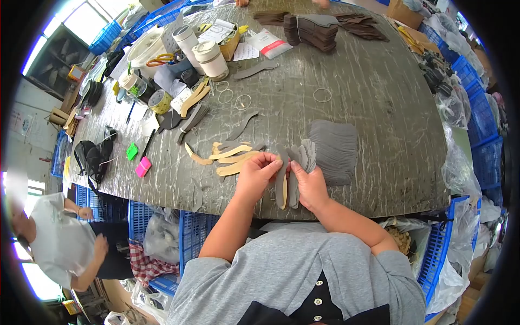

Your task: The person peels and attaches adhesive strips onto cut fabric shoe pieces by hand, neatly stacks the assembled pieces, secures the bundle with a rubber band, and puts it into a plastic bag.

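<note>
My left hand (255, 176) pinches a grey curved strip (280, 187), which shows a tan edge along its lower part. Fanned out in my right hand (312, 188) is a bunch of grey curved pieces (306, 153), with the thumb pressed on the near ones. The two hands are close together above the near part of the table. Just right of them lies a wide overlapping row of grey pieces (335, 151). To the left, several tan curved strips (232, 169) lie loosely piled with grey ones among them.
On the table (379, 130) stand a white lidded cup (210, 60) and a tape roll (160, 101). Dark bundled pieces (310, 33) lie at the far side. Blue crates (196, 235) line the near edge. Another person (59, 233) is at the lower left.
</note>
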Available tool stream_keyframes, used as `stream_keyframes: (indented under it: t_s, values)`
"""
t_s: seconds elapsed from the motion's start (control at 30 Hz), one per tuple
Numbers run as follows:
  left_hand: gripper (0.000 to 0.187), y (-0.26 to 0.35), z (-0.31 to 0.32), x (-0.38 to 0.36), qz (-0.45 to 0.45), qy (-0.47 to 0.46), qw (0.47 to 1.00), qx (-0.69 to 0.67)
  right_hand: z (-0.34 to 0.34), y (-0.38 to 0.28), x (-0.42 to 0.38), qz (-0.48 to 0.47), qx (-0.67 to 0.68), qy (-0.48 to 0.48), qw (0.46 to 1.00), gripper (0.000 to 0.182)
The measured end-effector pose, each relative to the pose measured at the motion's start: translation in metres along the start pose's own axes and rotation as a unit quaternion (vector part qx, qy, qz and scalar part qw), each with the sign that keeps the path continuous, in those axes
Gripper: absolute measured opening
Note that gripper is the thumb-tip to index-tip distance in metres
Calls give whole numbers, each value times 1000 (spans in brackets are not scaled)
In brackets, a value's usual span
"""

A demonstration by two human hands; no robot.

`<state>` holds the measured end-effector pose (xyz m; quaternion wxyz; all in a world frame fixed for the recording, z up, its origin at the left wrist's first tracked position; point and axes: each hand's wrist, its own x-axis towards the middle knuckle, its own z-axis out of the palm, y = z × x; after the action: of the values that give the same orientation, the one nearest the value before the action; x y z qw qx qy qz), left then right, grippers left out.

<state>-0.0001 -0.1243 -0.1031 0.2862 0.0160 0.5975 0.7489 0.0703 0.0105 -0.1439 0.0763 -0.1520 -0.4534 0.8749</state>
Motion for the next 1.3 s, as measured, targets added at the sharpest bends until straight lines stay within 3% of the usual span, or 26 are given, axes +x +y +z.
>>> stream_keyframes:
  t_s: [0.03, 0.13, 0.23, 0.33, 0.37, 0.47, 0.5, 0.57, 0.63, 0.73, 0.77, 0.83, 0.9, 0.93, 1.0, 1.03, 1.13, 1.17, 1.23, 1.3]
  values:
    - [6, 2, 1, -1, -28, -10, 997, -64, 1, -2, 0, 7, 4, 2, 1000, 20]
    - [10, -12, -6, 7, -37, -33, 995, -82, 0, 2, -1, 8, 21, -32, 999, 22]
    - [10, -23, -21, 15, -3, -73, 974, -214, -10, 3, 3, 46, 62, -36, 996, 23]
    - [9, 1, 7, 0, -17, -15, 989, -147, -8, 1, 0, 42, 79, -46, 995, 25]
    - [9, -4, 2, 0, -18, 0, 1000, 3, -5, 0, 0, 39, 66, -48, 996, 25]
    - [9, -10, 5, 2, -44, -20, 998, -30, 3, -2, -2, 32, 54, -34, 997, 26]
    - [8, -16, -5, 5, -60, 4, 992, -107, 1, -5, 0, 31, 67, -15, 997, 27]
    - [7, -13, -8, 6, 32, 79, 996, 36, 5, -13, 1, 25, 56, 36, 998, 28]
    - [8, -7, -4, 2, 133, 120, 966, 184, -2, -8, 3, 9, -5, -1, 1000, 29]
    - [13, -2, 8, -4, 159, 86, 938, 297, 0, -2, -3, 18, -47, -66, 997, 33]
    - [12, -3, 16, -6, 156, 73, 945, 278, 2, -2, -6, 18, -50, -93, 994, 34]
    - [12, 9, 21, -11, 62, 25, 976, 207, 7, -4, -7, 36, -5, -116, 993, 35]
    - [17, 5, 12, -8, -9, -43, 992, 121, 2, -15, -4, 74, -47, -155, 984, 32]
    - [20, 8, 10, -10, 79, -29, 975, 207, -2, -20, -2, 93, -69, -173, 978, 31]
    - [27, 18, 9, -18, 250, 4, 896, 367, -8, -26, 0, 150, -170, -197, 954, 27]
    - [41, 32, 10, -20, 415, 0, 776, 474, -9, -28, 0, 178, -219, -209, 936, 26]
    - [48, 33, 0, -26, 428, -141, 705, 548, -3, -29, -5, 7, -355, -255, 899, 21]
    - [50, 25, -8, -26, 362, -187, 737, 540, -6, -30, -6, -29, -418, -270, 867, 23]
    - [52, 3, -21, -32, 320, -169, 770, 526, -16, -33, -10, -99, -533, -294, 787, 27]
    - [55, -21, -31, -32, 302, -135, 778, 533, -20, -40, -21, -114, -705, -239, 658, 35]
